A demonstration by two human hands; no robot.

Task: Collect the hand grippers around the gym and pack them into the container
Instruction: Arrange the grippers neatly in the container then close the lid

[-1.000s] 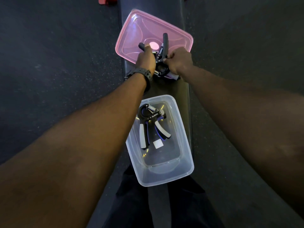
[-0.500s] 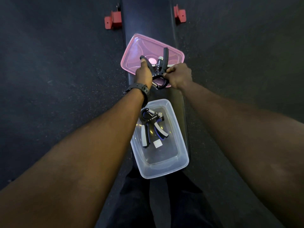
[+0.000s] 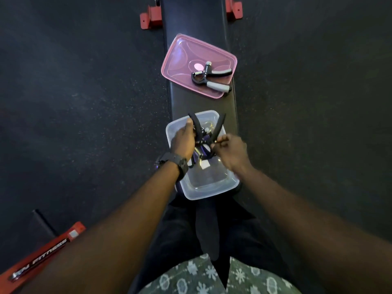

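Grippers, three in view. One black gripper (image 3: 205, 132) is held over the tub (image 3: 212, 187), our left hand (image 3: 183, 142) closed round its left handle, our right hand (image 3: 230, 148) pinching near the knob at the hinge. Under it, a second appears to lie in the tub, mostly hidden. A third, the grey gripper (image 3: 211, 78), rests on the pink lid (image 3: 180, 60) at twelve o'clock, farther along the bench (image 3: 201, 105). We judge them light, rigid, sprung at the hinge, foam handles giving sure hold; best taken by a handle. A second ago we held the black one over the lid; it has since come down to the tub, uncovering the grey one.
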